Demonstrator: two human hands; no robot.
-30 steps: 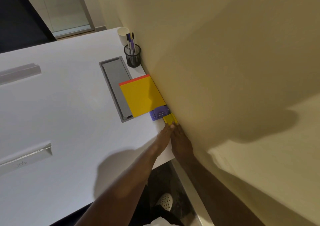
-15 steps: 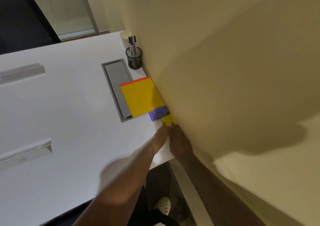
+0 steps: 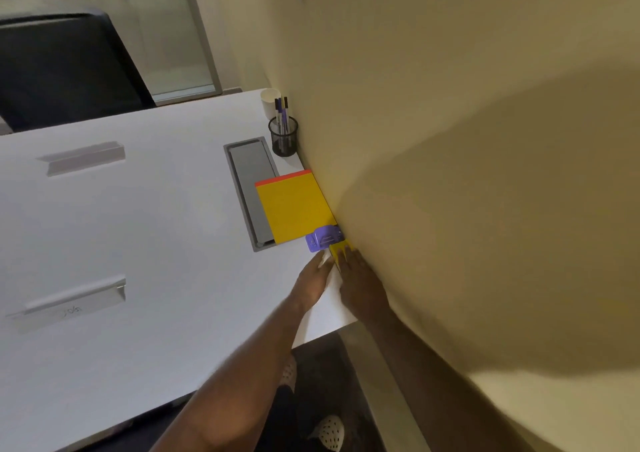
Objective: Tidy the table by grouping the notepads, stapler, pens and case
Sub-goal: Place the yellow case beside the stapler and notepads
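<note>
A yellow notepad [image 3: 293, 205] with a red top strip lies flat against the wall on the white table [image 3: 138, 244]. A purple stapler [image 3: 323, 239] sits at its near corner. Just nearer lies a small yellow notepad [image 3: 336, 248], partly hidden under my right hand [image 3: 360, 278], whose fingertips rest on it. My left hand [image 3: 313, 278] lies flat on the table beside it, fingers touching the small pad's left edge. A black mesh case [image 3: 283, 136] with several purple pens [image 3: 281, 112] stands by the wall further back.
A grey cable tray lid [image 3: 250, 188] is set into the table left of the large notepad. A white cup [image 3: 270, 102] stands behind the mesh case. Two clear acrylic holders [image 3: 83, 157] [image 3: 69, 304] sit at the left. A black chair [image 3: 65, 71] stands beyond the table.
My two hands have parted slightly, the left moving a little away from the right. The camera view has tilted up and shifted; the objects stay put.
</note>
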